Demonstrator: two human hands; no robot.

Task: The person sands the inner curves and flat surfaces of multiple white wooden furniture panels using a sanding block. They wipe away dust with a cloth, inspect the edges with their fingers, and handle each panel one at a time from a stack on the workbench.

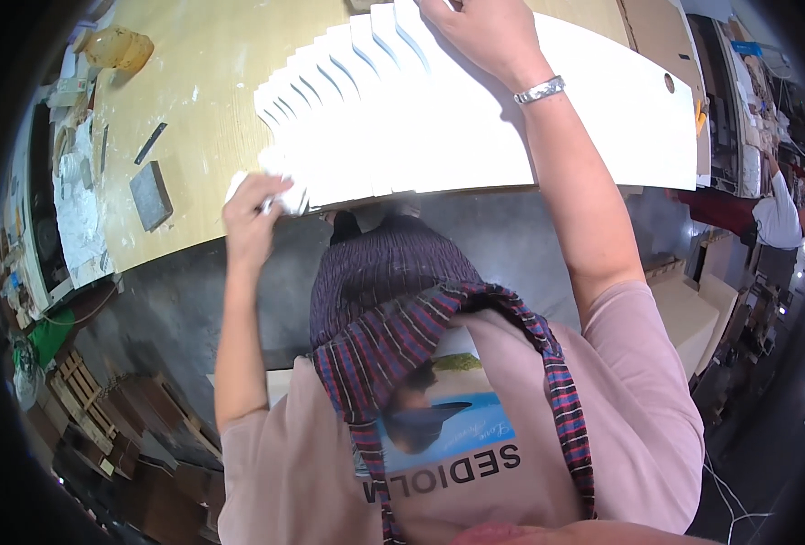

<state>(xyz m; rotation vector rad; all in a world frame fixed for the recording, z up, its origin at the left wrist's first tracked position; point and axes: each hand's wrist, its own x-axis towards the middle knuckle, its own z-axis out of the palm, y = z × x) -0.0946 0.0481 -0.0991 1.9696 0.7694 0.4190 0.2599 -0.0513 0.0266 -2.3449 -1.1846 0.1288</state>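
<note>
A fanned stack of several long white boards [402, 118] lies across a pale wooden workbench [203, 82]. My left hand [255, 213] is closed on a small white cloth or pad [280, 195] and presses it against the near left corner of the boards. My right hand [489, 36] rests flat on top of the stack at the far side, fingers spread, holding nothing. A metal bracelet [540, 90] sits on that wrist. The topmost board has a small round hole [669, 83] near its right end.
A dark grey sanding block [151, 193] and a thin dark tool [151, 143] lie on the bench at left. A yellowish lump [118, 47] sits far left. Wooden pallets [84, 400] are on the floor. Another person [777, 213] stands at right.
</note>
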